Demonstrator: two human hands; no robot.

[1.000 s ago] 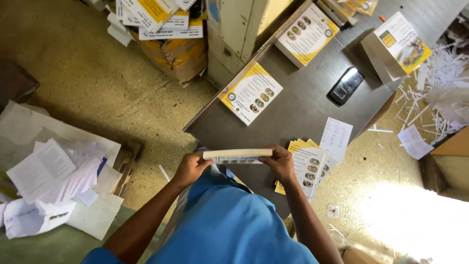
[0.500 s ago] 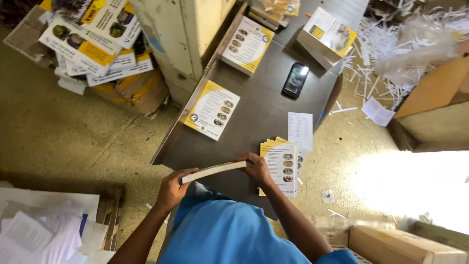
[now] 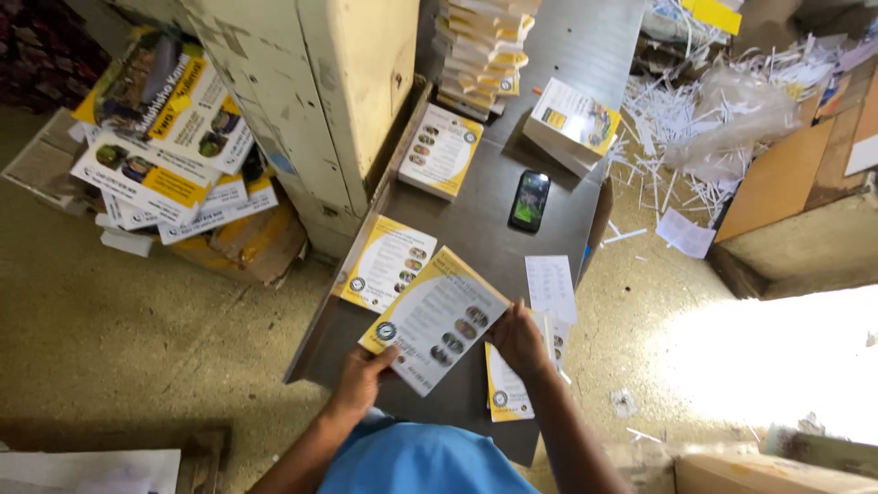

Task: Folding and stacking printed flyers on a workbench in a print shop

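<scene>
The stack of yellow-and-white leaflets [image 3: 435, 320] is held flat, printed face up, just above the near end of the grey table [image 3: 476, 224]; half a second earlier it was seen edge-on, as a thin pale slab between the hands. The left hand [image 3: 358, 380] is closed on the stack's lower corner, with the thumb laid on top of the sheet and the fingers hidden below. The right hand [image 3: 519, 338] is set against the stack's right edge with the fingers curled around it; how far they wrap underneath cannot be told. The stack now lies tilted, its long side running from lower left to upper right.

A 2nd pile of the same leaflets [image 3: 384, 263] lies on the table just beside the held one, partly covered by it. A 3rd pile [image 3: 441, 151] sits further up, near the cream cabinet [image 3: 311, 101]. Another pile [image 3: 506, 389] rests under the right wrist, at the table's near right. A black phone [image 3: 530, 199] lies past a white sheet [image 3: 551, 285]. An open box [image 3: 569, 123] stands beyond the phone. Compared with the earlier frame, the view is shifted closer to the table. Shredded paper strips [image 3: 695, 110] are scattered on the floor to the right.
</scene>
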